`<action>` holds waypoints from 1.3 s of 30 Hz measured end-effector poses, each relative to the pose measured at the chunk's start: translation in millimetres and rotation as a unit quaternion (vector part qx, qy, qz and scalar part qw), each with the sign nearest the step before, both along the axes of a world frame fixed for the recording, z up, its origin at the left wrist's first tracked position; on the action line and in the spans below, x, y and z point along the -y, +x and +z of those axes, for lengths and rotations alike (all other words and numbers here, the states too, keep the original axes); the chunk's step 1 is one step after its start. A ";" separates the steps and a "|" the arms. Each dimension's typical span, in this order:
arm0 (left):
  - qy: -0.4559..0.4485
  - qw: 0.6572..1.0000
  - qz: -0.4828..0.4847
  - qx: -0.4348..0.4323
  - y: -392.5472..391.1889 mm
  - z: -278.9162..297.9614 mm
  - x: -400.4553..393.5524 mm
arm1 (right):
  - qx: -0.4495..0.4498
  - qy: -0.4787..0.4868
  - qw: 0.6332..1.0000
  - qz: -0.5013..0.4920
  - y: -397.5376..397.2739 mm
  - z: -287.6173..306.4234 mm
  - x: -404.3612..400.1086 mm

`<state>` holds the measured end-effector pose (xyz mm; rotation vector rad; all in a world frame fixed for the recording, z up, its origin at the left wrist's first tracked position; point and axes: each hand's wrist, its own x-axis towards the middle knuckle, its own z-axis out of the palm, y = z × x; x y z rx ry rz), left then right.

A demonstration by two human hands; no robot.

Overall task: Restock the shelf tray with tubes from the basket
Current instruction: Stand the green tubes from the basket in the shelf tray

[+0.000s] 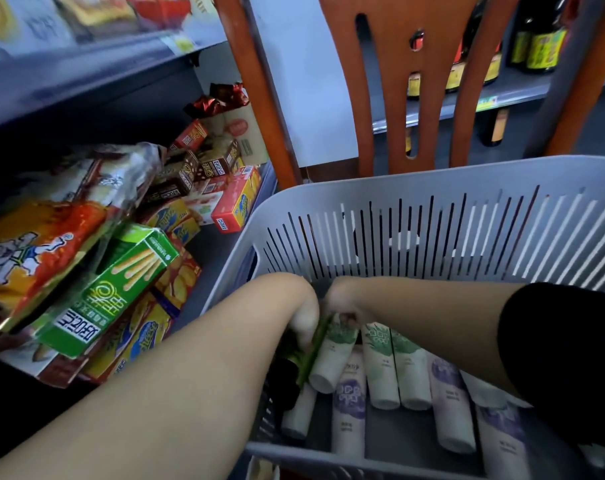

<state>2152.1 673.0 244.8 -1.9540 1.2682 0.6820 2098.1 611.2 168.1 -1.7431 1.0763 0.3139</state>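
Note:
A grey slotted plastic basket (432,209) fills the lower right of the head view. Several white tubes lie in it, some with green leaf prints (380,368) and some with purple prints (448,407). Both my hands reach down into the basket's left part. My left hand (302,318) curls its fingers around a green-edged tube (311,358). My right hand (342,306) pinches the crimped top end of a white and green tube (332,362) right beside it. The fingertips of both hands are partly hidden by the tubes. No shelf tray is visible.
To the left a dark shelf (218,247) holds snack boxes and bags, with a green biscuit-stick box (114,289) nearest. An orange wooden chair back (380,98) stands behind the basket. Dark bottles (540,39) sit on a shelf at the upper right.

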 end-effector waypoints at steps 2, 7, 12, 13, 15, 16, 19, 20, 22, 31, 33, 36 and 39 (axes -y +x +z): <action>-0.009 1.000 0.003 -0.005 3.2 -3.3 2.2 | 0.011 0.016 0.999 -0.037 0.1 -6.7 3.9; -0.042 0.998 0.030 -0.031 3.1 -7.4 2.1 | 0.096 -0.001 0.990 -0.108 -7.3 -17.6 0.9; -0.129 0.990 0.027 -0.042 1.4 4.2 -0.6 | 0.138 0.018 0.982 -0.126 -17.5 9.5 7.3; -0.161 0.985 0.036 -0.047 0.8 8.1 -2.7 | 0.151 0.002 0.980 -0.133 -22.0 15.6 10.2; -0.222 0.966 0.101 -0.085 5.0 12.6 -4.3 | 0.174 -0.034 0.974 -0.138 -31.2 27.5 16.4; -0.248 0.952 0.131 -0.122 7.1 16.4 -7.3 | 0.185 -0.051 0.971 -0.142 -36.1 33.6 18.2; -0.308 0.892 0.211 -0.254 10.7 34.1 -22.1 | 0.249 -0.057 0.950 -0.180 -51.0 59.7 19.8; -0.328 0.865 0.235 -0.299 9.5 40.6 -29.0 | 0.273 -0.055 0.942 -0.185 -55.5 70.6 17.6; -0.380 0.813 0.256 -0.359 7.3 53.1 -43.0 | 0.308 -0.088 0.929 -0.183 -61.5 94.8 12.5; -0.571 0.607 0.288 -0.471 -8.7 128.0 -116.5 | 0.459 -0.110 0.861 -0.189 -77.4 215.9 -34.2; -0.602 0.571 0.289 -0.477 -16.4 146.6 -139.8 | 0.489 -0.091 0.848 -0.181 -74.8 238.7 -51.4; -0.644 0.528 0.297 -0.467 -26.9 175.1 -181.2 | 0.538 -0.078 0.825 -0.153 -70.3 276.8 -86.3; -0.691 0.463 0.310 -0.460 -35.6 201.0 -233.5 | 0.580 -0.051 0.806 -0.102 -67.1 312.7 -129.2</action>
